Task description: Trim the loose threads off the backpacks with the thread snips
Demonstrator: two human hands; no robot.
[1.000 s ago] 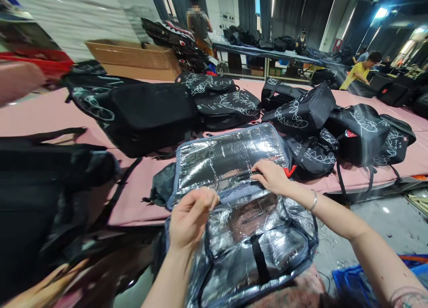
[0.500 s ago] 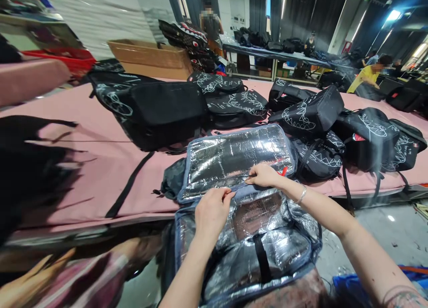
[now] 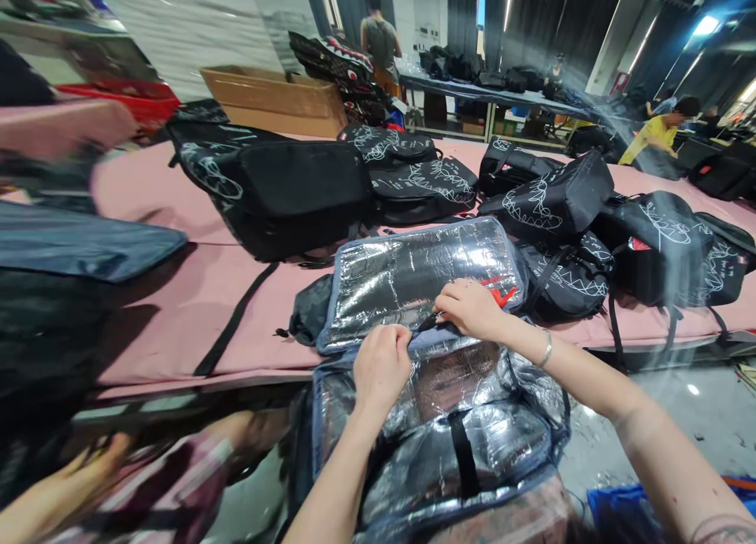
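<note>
An insulated bag (image 3: 413,280) with silver foil lining and blue-grey edging lies open in front of me, its lid folded back over the table edge. My left hand (image 3: 383,368) is closed, pinching the edging at the fold between lid and body. Just right of it, my right hand (image 3: 471,309) is closed around red-handled scissors (image 3: 502,294). Red handle parts show behind that hand, and a dark tip points toward my left fingers. A black strap (image 3: 465,453) crosses the foil inside the bag's body. The exact spot under my fingertips is hidden.
Black backpacks with white line drawings (image 3: 546,201) lie along the pink-covered table (image 3: 248,355). A cardboard box (image 3: 275,99) stands behind them. At lower left is another person's hand (image 3: 98,469), beside a dark bag (image 3: 47,331). Other people are farther back.
My right hand has shifted slightly, and more of the scissors' red handles and dark tip now shows. My left hand keeps its pinch. At left, a dark bag has swung into view.
</note>
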